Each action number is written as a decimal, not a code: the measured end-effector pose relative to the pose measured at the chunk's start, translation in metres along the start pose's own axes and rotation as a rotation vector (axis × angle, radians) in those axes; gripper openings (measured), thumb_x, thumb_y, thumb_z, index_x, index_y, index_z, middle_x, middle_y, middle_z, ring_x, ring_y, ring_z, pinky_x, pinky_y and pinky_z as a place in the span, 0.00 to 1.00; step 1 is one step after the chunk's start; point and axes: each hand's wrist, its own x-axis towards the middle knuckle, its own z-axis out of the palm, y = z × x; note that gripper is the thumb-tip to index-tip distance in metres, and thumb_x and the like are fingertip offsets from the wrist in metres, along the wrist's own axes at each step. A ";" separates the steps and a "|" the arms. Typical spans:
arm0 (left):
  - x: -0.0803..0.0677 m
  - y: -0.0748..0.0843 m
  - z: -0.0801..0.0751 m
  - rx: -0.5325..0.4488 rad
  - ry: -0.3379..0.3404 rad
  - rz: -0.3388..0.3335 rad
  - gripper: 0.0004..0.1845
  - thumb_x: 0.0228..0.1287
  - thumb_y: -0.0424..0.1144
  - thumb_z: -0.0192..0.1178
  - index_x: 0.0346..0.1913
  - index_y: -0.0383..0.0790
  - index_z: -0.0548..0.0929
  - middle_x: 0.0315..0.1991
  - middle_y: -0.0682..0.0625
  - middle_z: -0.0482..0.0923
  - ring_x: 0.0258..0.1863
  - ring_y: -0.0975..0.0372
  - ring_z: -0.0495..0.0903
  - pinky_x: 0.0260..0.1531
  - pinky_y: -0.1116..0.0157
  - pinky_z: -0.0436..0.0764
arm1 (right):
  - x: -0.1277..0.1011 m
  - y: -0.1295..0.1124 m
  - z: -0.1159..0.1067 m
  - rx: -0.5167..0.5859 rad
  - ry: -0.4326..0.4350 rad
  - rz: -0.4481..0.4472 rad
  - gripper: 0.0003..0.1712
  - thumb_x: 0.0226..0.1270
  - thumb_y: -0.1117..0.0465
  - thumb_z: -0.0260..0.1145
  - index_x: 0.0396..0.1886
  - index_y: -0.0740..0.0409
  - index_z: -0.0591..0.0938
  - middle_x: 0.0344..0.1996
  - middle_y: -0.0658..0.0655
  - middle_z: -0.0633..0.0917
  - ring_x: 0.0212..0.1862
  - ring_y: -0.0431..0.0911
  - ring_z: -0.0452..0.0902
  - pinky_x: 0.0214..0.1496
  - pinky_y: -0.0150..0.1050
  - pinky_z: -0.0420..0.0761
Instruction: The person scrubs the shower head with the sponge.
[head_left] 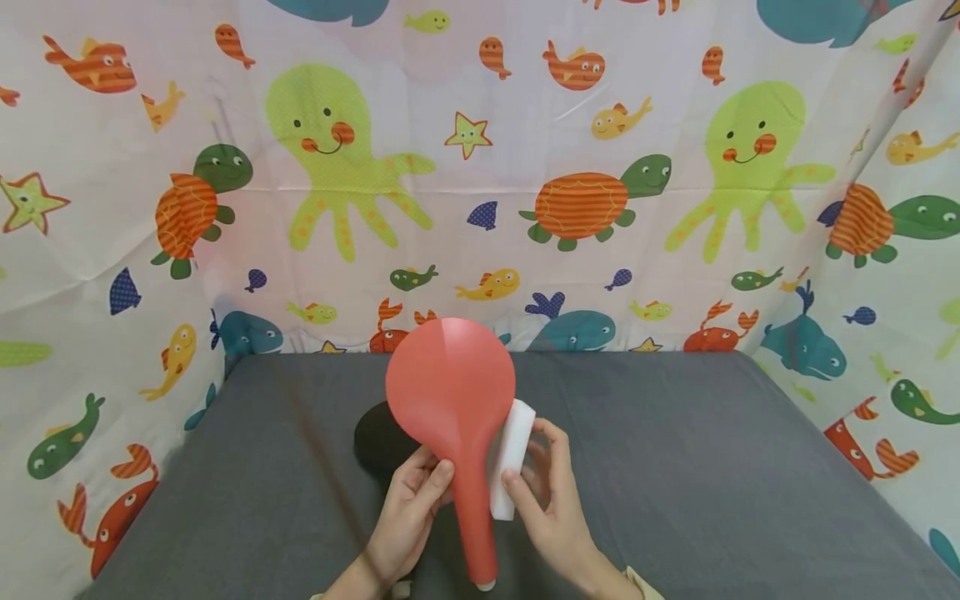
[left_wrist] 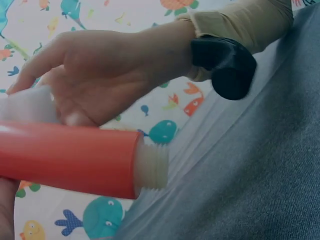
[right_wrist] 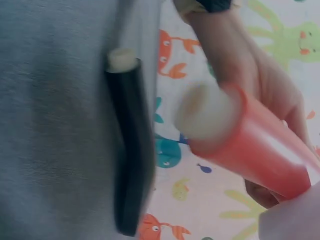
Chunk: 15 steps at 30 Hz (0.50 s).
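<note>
A red handheld shower head [head_left: 450,375] is held up over the table with its round head toward the far side. My left hand [head_left: 412,508] grips its handle just below the head, thumb on top. In the left wrist view, pale screw threads [left_wrist: 152,166] show at the handle's end. My right hand [head_left: 551,508] holds a white sponge block [head_left: 513,458] between thumb and fingers, along the right side of the handle. Behind my left hand, a black shower head [head_left: 378,437] lies on the table, partly hidden; its handle [right_wrist: 131,125] shows in the right wrist view.
A dark grey cloth covers the table [head_left: 712,467]. White curtains [head_left: 465,83] printed with sea animals hang behind it and on both sides.
</note>
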 end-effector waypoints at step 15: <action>0.003 0.005 -0.007 -0.035 0.015 0.090 0.17 0.73 0.26 0.37 0.60 0.31 0.67 0.48 0.46 0.75 0.46 0.61 0.78 0.45 0.64 0.78 | -0.021 0.006 -0.004 -0.037 -0.287 -0.025 0.30 0.59 0.74 0.59 0.61 0.61 0.61 0.53 0.59 0.65 0.53 0.50 0.71 0.39 0.42 0.81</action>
